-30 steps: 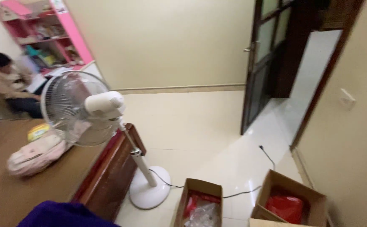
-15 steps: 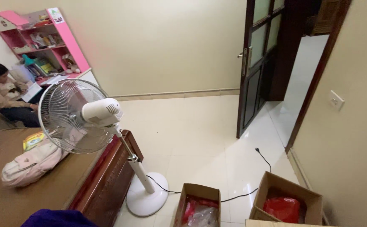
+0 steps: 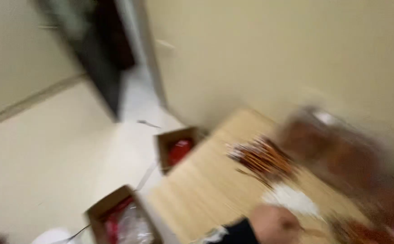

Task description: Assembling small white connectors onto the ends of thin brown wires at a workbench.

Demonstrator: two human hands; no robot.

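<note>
Hand point(image 3: 273, 224): one hand shows at the bottom edge of the view, with a dark sleeve point(image 3: 235, 232) behind it. The picture is very blurred, so I cannot tell which hand it is, and I cannot tell if the fingers are curled, loose, or around something.
Other hand: it is out of the view.
White patch point(image 3: 291, 199): a pale, soft-looking thing lies on the table just above the hand, close to it. Touching or apart, the blur does not allow to say.
Thin sticks point(image 3: 262, 158): a bundle of thin brown and reddish sticks lies on the table further up, beyond the white patch.
Table point(image 3: 206, 185): light wooden top, it carries the hand, the patch and the sticks.
Brown shape point(image 3: 337, 144): a large dark brown object on the right part of the table, too blurred to name.
Near box point(image 3: 115, 217): open cardboard box on the floor left of the table, with red and clear plastic inside.
Far box point(image 3: 179, 149): second open cardboard box at the table's far corner, red content.
Door point(image 3: 102, 58): dark door in the upper left, next to the cream wall.
</note>
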